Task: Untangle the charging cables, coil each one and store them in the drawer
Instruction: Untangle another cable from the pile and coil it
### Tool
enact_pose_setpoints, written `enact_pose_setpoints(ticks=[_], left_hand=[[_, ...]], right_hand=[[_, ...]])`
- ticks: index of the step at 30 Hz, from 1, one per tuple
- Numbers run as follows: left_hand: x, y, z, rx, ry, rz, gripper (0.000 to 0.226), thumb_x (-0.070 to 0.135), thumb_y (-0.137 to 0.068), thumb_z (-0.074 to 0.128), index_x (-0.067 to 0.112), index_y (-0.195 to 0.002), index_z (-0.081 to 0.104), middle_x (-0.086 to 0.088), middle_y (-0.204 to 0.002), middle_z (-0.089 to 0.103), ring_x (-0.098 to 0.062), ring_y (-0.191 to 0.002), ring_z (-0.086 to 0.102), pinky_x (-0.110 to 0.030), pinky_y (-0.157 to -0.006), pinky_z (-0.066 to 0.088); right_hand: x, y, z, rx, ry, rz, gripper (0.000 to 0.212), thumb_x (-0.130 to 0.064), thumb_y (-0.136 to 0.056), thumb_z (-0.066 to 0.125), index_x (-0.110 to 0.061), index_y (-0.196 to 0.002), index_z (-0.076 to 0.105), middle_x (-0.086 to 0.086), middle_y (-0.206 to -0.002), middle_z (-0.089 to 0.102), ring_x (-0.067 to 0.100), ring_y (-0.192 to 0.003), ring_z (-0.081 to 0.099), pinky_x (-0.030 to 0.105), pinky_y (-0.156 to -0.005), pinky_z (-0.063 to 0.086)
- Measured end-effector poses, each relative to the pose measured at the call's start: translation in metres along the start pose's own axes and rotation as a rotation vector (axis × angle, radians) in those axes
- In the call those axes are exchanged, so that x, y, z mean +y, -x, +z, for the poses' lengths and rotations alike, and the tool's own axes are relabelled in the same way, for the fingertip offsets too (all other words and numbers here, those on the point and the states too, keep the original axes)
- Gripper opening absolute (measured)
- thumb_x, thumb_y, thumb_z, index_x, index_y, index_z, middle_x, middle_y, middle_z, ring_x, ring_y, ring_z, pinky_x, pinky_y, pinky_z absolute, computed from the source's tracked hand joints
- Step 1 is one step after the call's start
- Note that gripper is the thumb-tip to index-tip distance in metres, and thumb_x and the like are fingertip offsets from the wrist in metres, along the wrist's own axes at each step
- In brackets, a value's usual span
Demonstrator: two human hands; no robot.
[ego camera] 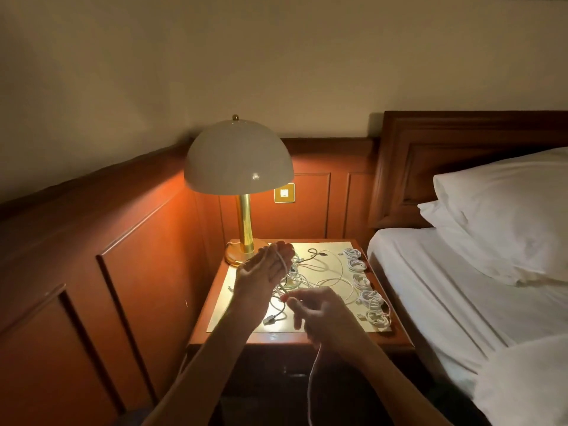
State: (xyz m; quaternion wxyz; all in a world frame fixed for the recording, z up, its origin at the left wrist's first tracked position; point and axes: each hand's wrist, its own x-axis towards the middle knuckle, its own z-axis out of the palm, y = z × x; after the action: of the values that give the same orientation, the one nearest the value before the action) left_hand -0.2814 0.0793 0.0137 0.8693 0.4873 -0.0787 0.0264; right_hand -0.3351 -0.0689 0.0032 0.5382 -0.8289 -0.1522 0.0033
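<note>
I see a lit dome lamp (238, 158) at the nightstand's (399, 335) ten o'clock corner, a brass wall plate (284, 192) behind it, and white pillows (507, 216) at three o'clock.

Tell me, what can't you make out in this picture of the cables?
Head view.
- Drawer: the nightstand front is in dark shadow behind the forearms; open or shut unclear.
- Tangled cables: overlapping, too small to count.
- White cable below the right hand: end cut off by the bottom edge.
</note>
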Motion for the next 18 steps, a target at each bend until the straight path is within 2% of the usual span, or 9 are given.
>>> enact_pose_setpoints(ticks=[2,3,6,9,11,13,14,16,18], left_hand=[[-0.011,-0.006,-0.006,0.021,-0.470,0.246,0.018,0.041,-0.091,0.065,0.028,-0.098,0.074,-0.004,-0.099,0.076,-0.021,-0.095,0.072,-0.042,-0.087,0.058],[-0.012,-0.008,-0.007,-0.066,-0.655,0.312,0.014,0.040,-0.092,0.063,0.031,-0.091,0.074,0.003,-0.089,0.075,-0.015,-0.084,0.071,-0.039,-0.078,0.058],[-0.002,-0.010,-0.001,-0.427,-0.959,0.237,0.030,0.015,-0.101,0.053,0.029,-0.076,0.064,0.018,-0.067,0.063,-0.003,-0.064,0.060,-0.021,-0.062,0.045],[0.023,-0.009,0.005,-0.653,-0.911,0.039,0.028,0.008,-0.104,0.039,0.003,-0.086,0.059,0.002,-0.074,0.063,-0.008,-0.071,0.062,-0.017,-0.068,0.047],[0.037,-0.014,0.008,-0.714,-0.966,-0.012,0.028,0.015,-0.105,0.038,0.003,-0.092,0.060,-0.010,-0.080,0.061,-0.006,-0.073,0.057,-0.013,-0.070,0.044],[0.047,-0.016,0.010,-0.677,-1.097,-0.081,0.026,0.021,-0.105,0.038,0.024,-0.095,0.061,0.012,-0.087,0.057,0.005,-0.073,0.050,-0.007,-0.072,0.039],[0.050,-0.014,0.011,-0.702,-1.087,-0.151,0.028,0.018,-0.106,0.036,0.020,-0.100,0.063,0.016,-0.085,0.054,0.006,-0.072,0.050,-0.006,-0.071,0.040],[0.052,-0.012,0.007,-0.799,-0.863,-0.300,0.034,0.012,-0.107,0.030,-0.008,-0.108,0.057,0.008,-0.070,0.055,-0.002,-0.063,0.053,-0.010,-0.068,0.045],[0.053,-0.007,0.000,-0.879,-0.631,-0.405,0.033,0.017,-0.108,0.027,-0.005,-0.105,0.050,0.009,-0.066,0.053,-0.007,-0.062,0.048,-0.019,-0.069,0.047]], right_hand=[[-0.006,-0.008,-0.012,-0.018,0.427,-0.091,0.017,-0.024,-0.097,0.063,-0.017,-0.105,0.076,0.000,-0.076,0.074,0.004,-0.056,0.064,0.025,-0.063,0.058],[-0.012,-0.013,-0.020,-0.021,0.570,-0.102,0.015,-0.021,-0.095,0.065,-0.018,-0.103,0.077,0.000,-0.081,0.075,0.005,-0.064,0.066,0.028,-0.074,0.059],[-0.041,-0.030,-0.055,-0.093,0.784,-0.115,0.011,-0.016,-0.087,0.074,-0.021,-0.095,0.080,-0.003,-0.082,0.075,0.007,-0.072,0.065,0.030,-0.083,0.056],[-0.067,-0.046,-0.084,-0.267,0.772,-0.182,0.010,-0.028,-0.087,0.075,-0.026,-0.095,0.080,-0.016,-0.069,0.071,0.007,-0.067,0.068,0.028,-0.078,0.056],[-0.071,-0.051,-0.088,-0.227,0.673,-0.228,0.004,-0.030,-0.084,0.078,-0.033,-0.086,0.080,-0.016,-0.068,0.073,0.014,-0.068,0.071,0.035,-0.075,0.059],[-0.067,-0.053,-0.085,-0.118,0.591,-0.268,0.006,-0.029,-0.078,0.084,-0.030,-0.077,0.078,-0.013,-0.066,0.073,0.012,-0.065,0.070,0.030,-0.067,0.059],[-0.065,-0.053,-0.084,-0.076,0.558,-0.288,0.010,-0.027,-0.074,0.087,-0.026,-0.075,0.077,-0.013,-0.065,0.072,0.009,-0.063,0.070,0.025,-0.063,0.058],[-0.062,-0.051,-0.084,-0.081,0.478,-0.323,0.015,-0.023,-0.070,0.090,-0.022,-0.077,0.076,-0.013,-0.067,0.072,0.005,-0.062,0.069,0.020,-0.060,0.056],[-0.060,-0.049,-0.087,-0.154,0.291,-0.365,0.015,-0.017,-0.071,0.088,-0.016,-0.083,0.078,-0.007,-0.073,0.074,0.016,-0.064,0.069,0.030,-0.062,0.057]])
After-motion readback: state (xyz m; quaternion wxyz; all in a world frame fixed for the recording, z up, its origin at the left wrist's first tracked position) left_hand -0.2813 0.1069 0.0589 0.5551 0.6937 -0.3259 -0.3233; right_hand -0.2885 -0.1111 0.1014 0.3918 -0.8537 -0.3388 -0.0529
